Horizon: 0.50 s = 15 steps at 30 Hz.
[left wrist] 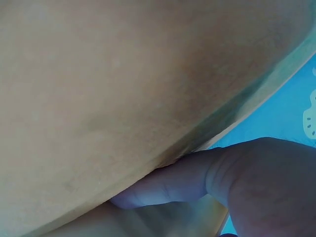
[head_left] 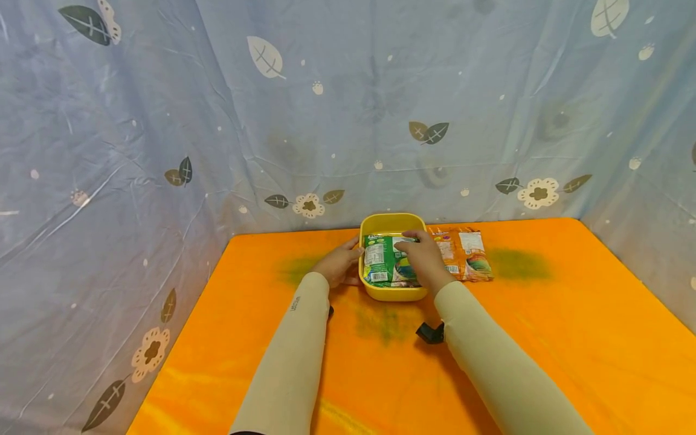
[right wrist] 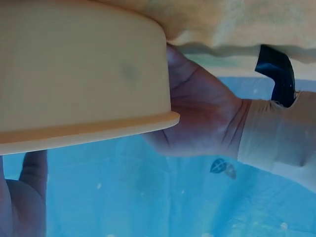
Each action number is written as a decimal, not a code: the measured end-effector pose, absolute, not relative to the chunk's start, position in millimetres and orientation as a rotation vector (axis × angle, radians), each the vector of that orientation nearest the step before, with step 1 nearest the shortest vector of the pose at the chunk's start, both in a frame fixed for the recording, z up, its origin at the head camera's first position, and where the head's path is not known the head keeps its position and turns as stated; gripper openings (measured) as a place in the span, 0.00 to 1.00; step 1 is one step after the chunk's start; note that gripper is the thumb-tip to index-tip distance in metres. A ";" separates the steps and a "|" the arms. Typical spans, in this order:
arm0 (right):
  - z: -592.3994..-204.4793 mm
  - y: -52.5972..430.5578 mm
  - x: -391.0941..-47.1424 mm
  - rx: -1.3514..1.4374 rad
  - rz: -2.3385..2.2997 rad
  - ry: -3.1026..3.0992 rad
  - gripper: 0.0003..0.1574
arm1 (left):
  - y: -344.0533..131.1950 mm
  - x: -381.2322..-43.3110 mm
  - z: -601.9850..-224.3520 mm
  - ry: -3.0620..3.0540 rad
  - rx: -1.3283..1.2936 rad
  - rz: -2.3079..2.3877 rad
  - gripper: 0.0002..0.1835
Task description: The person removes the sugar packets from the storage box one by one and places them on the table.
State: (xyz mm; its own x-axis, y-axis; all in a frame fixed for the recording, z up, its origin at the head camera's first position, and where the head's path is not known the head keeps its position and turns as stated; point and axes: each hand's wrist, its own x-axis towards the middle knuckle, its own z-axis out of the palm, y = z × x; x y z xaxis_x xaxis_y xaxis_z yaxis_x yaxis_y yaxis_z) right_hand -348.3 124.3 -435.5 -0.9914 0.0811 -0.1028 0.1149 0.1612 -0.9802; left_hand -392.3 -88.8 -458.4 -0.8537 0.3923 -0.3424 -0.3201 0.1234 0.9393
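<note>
A yellow plastic bin stands on the orange cloth near the back edge of the table. Inside it lies a green printed packet, its label and barcode facing up. At the bin's left side my left hand grips the wall, thumb at the rim and fingers along the outside. My right hand reaches over the right rim, its spread fingertips on the packet's upper right part. From the right wrist view, the bin's wall hides those fingertips. The left thumb shows against the bin in the left wrist view.
Orange printed packets lie on the table just right of the bin, partly behind my right hand. A blue curtain with leaves and flowers hangs behind and at both sides. A black strap piece sticks out by the right sleeve.
</note>
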 end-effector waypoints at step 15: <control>-440.5 123.6 -357.8 -0.048 -1.844 2.181 0.42 | -88.1 -389.6 -456.0 1.863 0.081 1.791 0.29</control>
State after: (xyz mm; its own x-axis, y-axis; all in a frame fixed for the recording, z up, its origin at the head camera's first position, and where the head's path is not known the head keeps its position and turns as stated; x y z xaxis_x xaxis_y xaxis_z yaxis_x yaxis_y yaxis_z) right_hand -357.8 123.6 -440.5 -0.9590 -0.2067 -0.1939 0.1569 0.1826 -0.9706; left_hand -389.6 -88.1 -456.0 -0.8474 0.4074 -0.3407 -0.3243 0.1109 0.9394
